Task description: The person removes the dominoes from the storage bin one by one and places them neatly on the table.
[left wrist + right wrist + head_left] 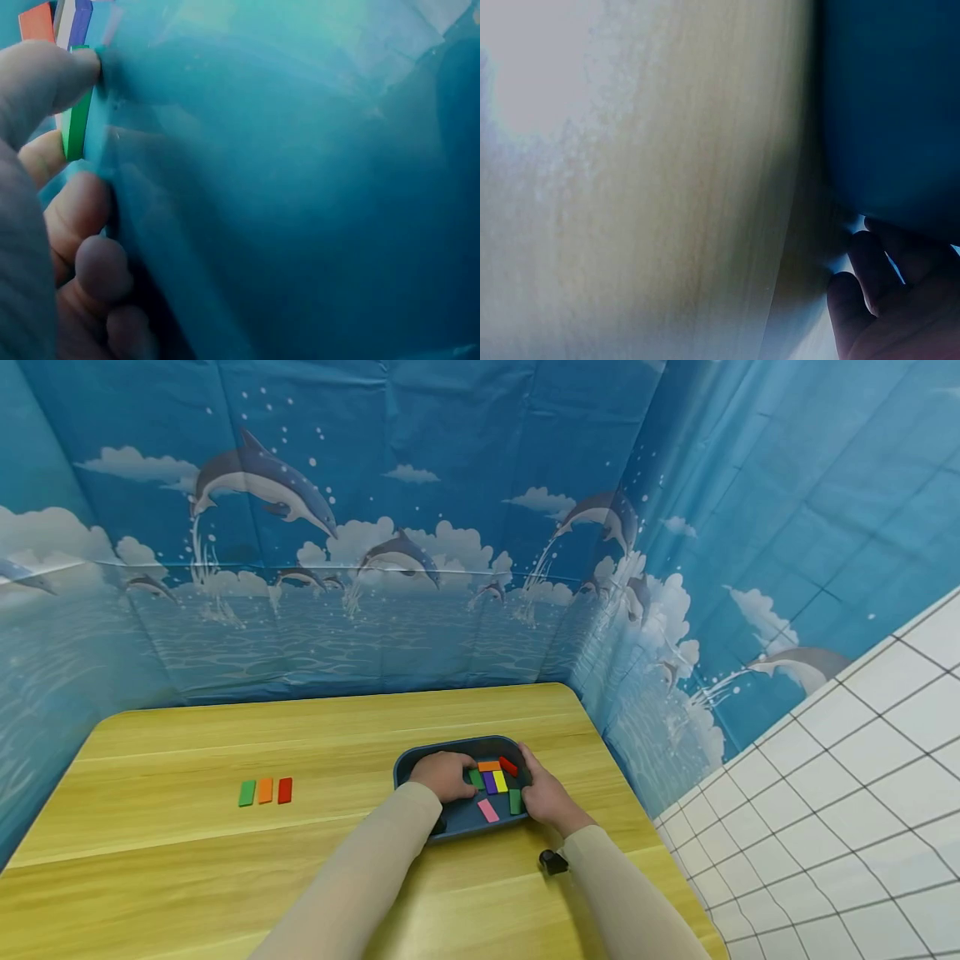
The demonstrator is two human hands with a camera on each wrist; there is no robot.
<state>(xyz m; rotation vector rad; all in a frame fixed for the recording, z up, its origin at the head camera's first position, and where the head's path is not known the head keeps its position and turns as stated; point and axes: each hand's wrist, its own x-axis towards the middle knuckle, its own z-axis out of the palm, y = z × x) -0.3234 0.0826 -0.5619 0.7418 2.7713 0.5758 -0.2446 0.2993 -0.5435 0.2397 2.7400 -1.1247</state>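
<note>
A dark blue tray (467, 833) sits on the table with several small coloured blocks in it. My left hand (444, 777) reaches inside and pinches a green block (77, 124) between thumb and finger. Beside that block are a purple block (490, 782) and a yellow block (500, 781), with an orange block (489, 767) behind and a red block (508, 766) tilted at the right. A pink block (488, 811) and a second green block (515, 802) lie nearer the front. My right hand (551, 795) grips the tray's right end; its fingers (874, 270) are under the outer side.
At the left of the wooden table (172, 877), a light green block (247, 793), an orange block (266, 791) and a red block (285, 791) stand apart in a row. A dolphin-print curtain (420, 635) hangs behind; a white tiled surface (847, 793) borders the right.
</note>
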